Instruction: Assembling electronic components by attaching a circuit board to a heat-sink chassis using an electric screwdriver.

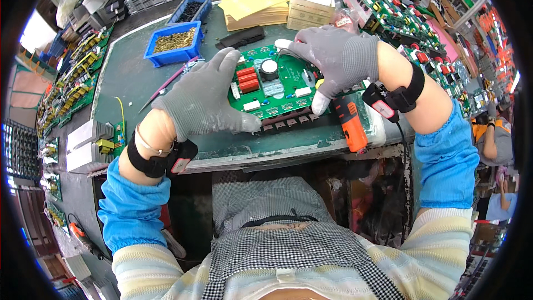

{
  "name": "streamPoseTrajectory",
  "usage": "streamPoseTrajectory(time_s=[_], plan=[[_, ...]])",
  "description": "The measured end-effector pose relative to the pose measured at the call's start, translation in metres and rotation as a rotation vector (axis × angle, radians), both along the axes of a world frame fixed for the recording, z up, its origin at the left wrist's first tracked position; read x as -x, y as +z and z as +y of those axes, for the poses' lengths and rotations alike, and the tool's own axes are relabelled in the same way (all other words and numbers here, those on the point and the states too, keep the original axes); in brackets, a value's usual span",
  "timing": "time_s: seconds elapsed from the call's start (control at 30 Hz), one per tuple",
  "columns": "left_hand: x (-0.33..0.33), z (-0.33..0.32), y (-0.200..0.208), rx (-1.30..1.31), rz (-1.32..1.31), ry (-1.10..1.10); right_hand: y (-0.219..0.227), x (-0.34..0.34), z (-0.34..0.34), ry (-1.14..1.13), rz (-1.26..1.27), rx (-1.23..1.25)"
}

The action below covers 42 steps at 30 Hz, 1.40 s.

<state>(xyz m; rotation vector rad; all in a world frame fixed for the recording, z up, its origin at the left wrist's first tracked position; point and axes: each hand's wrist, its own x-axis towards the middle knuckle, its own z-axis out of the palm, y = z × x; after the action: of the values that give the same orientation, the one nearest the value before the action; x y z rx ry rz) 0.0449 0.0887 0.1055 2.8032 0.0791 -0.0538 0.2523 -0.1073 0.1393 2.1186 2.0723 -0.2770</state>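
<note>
- Circuit board (292,84), green and rectangular: grey-gloved left hand (204,94) and right hand (334,56) clamped on opposite edges
- Best held level, pressure off the red block components (249,80)

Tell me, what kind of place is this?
It looks like a workshop or factory where electronics get put together. See the green circuit board at the workbench, the blue bin of little gold-coloured bits, and more circuit boards over on the right.
</note>
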Motion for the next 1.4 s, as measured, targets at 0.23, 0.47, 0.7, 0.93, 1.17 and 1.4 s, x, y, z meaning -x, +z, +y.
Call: streamPoseTrajectory(time_s=[0.23,0.47,0.7,0.93,1.17,1.4], plan=[[0.024,0.017,-0.016,0.179,-0.123,0.026,0.003,0.001,0.001,-0.023,-0.061,0.050],[0.036,0.023,-0.044,0.331,-0.210,0.117,0.007,0.004,-0.001,-0.004,-0.050,0.028],[0.038,0.022,-0.044,0.239,-0.297,0.073,0.004,0.000,-0.004,-0.021,-0.034,0.012],[0.039,0.016,-0.041,0.188,-0.306,0.106,0.010,0.011,-0.006,-0.060,-0.095,0.028],[0.039,0.016,-0.043,0.300,-0.290,0.137,0.011,0.009,0.004,-0.003,-0.090,0.024],[0.040,0.015,-0.043,0.243,-0.275,0.134,0.006,0.000,0.006,0.033,-0.071,0.029]])
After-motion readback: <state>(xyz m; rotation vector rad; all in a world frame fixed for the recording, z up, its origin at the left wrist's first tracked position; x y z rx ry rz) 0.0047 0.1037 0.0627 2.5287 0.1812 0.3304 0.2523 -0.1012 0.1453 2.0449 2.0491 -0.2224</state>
